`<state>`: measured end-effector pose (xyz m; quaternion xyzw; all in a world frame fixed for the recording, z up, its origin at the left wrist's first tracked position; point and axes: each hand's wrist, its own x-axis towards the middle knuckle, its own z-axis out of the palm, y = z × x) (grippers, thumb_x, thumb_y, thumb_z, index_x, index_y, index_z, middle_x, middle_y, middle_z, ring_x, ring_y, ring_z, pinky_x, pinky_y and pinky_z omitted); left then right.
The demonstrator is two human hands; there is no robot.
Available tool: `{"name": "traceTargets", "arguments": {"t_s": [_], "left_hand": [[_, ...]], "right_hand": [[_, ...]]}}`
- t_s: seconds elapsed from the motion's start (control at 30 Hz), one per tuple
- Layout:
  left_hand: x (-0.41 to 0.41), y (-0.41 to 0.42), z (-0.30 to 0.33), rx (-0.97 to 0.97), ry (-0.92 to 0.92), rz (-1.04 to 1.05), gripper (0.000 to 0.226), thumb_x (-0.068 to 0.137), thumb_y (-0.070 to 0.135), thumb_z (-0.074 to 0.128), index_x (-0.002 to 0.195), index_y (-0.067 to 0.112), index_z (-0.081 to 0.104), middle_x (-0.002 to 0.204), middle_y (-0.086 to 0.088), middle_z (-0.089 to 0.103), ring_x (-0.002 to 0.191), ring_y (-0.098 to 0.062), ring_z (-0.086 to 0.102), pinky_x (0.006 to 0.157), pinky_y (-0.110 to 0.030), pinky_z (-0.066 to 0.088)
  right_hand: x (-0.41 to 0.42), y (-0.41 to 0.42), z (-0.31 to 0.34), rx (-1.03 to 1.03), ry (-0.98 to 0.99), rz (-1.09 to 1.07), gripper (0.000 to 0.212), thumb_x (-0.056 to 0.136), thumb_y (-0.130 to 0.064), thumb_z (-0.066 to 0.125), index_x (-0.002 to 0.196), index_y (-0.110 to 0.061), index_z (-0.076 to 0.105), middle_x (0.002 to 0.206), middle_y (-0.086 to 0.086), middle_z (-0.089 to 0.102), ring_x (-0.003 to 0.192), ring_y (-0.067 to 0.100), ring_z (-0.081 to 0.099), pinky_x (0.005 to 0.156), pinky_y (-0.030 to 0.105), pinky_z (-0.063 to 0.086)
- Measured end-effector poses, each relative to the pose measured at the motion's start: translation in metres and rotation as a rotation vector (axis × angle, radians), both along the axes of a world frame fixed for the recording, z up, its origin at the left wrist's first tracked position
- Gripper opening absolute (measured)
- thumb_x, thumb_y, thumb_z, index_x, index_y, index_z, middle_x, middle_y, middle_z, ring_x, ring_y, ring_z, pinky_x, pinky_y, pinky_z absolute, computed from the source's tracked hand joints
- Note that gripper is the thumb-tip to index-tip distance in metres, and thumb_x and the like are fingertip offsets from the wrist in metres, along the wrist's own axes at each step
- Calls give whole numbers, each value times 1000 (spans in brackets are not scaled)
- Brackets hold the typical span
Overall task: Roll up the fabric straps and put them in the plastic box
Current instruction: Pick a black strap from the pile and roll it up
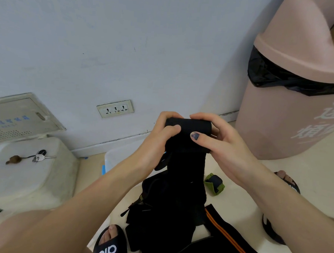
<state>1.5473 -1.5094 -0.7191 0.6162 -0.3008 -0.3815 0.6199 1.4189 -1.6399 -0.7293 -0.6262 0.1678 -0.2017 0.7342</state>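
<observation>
Both hands are up in front of the wall, working one black fabric strap (pixel 188 136). The left hand (pixel 157 137) grips the left end of the rolled part, fingers curled over the top and thumb pressed on its front. The right hand (pixel 222 142) clamps the right end, fingers wrapped over the top, thumb with a dark painted nail laid across the front of the roll. So both hands are closed round the same strap, the roll sitting tight between them.

From under the thumbs the loose tail of that strap hangs straight down to a pile of black straps (pixel 165 219) on the floor, below both wrists. One strap with orange stripes (pixel 231 240) runs out of the pile, under the right forearm. A small green and black roll (pixel 214 184) lies on the floor just below the right wrist.

The plastic box (pixel 115 158) is clear and sits on the floor behind and below the left hand, mostly hidden by the left forearm.

Far to the left of the left hand, keys (pixel 38 157) lie on a white stool (pixel 30 179). A pink bin (pixel 291 105) with a black liner stands right of the right hand. A black slide sandal (pixel 110 247) shows below the left arm.
</observation>
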Motion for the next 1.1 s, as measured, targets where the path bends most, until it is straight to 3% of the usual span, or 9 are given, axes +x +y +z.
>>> {"name": "traceTargets", "arguments": {"t_s": [0.1, 0.23, 0.37, 0.5, 0.57, 0.63, 0.77, 0.9, 1.1], "left_hand": [[-1, 2, 6, -27, 12, 16, 24, 100, 17, 45, 121, 27, 51, 105, 0, 59, 86, -15, 61, 60, -21, 50], [-2, 2, 6, -1, 14, 23, 28, 90, 21, 48, 115, 33, 53, 102, 2, 61, 85, -15, 62, 59, -24, 51], [0, 1, 7, 43, 4, 28, 33, 85, 28, 52, 118, 28, 56, 104, 3, 64, 87, -8, 67, 70, -22, 54], [12, 5, 1, 11, -57, 77, 23, 80, 28, 51, 99, 17, 58, 96, 2, 63, 73, 12, 66, 68, -8, 49], [7, 3, 2, 61, 13, 83, 25, 96, 32, 53, 112, 15, 61, 108, -5, 69, 94, 0, 71, 82, -19, 56], [0, 7, 7, 63, 162, 45, 33, 107, 33, 41, 121, 16, 66, 119, -9, 72, 108, -17, 70, 91, -30, 56], [4, 12, 13, -44, 366, 108, 35, 101, 25, 38, 112, 9, 66, 104, -16, 69, 84, -24, 64, 76, -33, 52], [4, 12, 9, -43, 451, 201, 20, 96, 16, 39, 79, 13, 50, 78, -4, 52, 63, -17, 53, 62, -29, 44], [1, 14, 6, -98, 409, 152, 27, 100, 18, 42, 79, 10, 58, 85, -3, 55, 77, -19, 51, 76, -33, 42]], "right_hand": [[2, 2, 2, -30, 104, 23, 40, 88, -38, 76, 124, -27, 65, 118, 2, 72, 111, 17, 71, 101, 41, 56], [3, 7, 3, -21, 125, 0, 27, 100, -33, 61, 121, -15, 62, 106, 2, 73, 101, 18, 74, 98, 53, 57], [3, 7, 1, -10, 100, 3, 24, 101, -25, 60, 123, -14, 62, 110, 8, 73, 103, 21, 73, 94, 44, 60], [3, 7, -1, -7, 94, 22, 27, 100, -22, 61, 127, -17, 61, 116, 10, 72, 109, 22, 72, 95, 39, 59], [3, 7, -2, 5, 93, 18, 26, 101, -22, 61, 127, -18, 61, 115, 7, 73, 109, 21, 72, 93, 37, 59], [3, 5, -1, 22, 84, -7, 24, 102, -23, 60, 126, -18, 63, 115, 6, 74, 108, 20, 72, 88, 34, 58], [3, -1, 2, 100, 54, -66, 24, 103, -23, 59, 124, -15, 64, 114, 5, 74, 108, 19, 72, 85, 31, 57], [3, -1, 2, 139, 42, -88, 27, 103, -24, 58, 126, -11, 63, 119, 8, 74, 111, 22, 72, 89, 36, 58], [3, -1, 2, 138, 51, -127, 28, 103, -24, 58, 128, -10, 62, 122, 9, 73, 112, 22, 72, 95, 41, 58]]}}
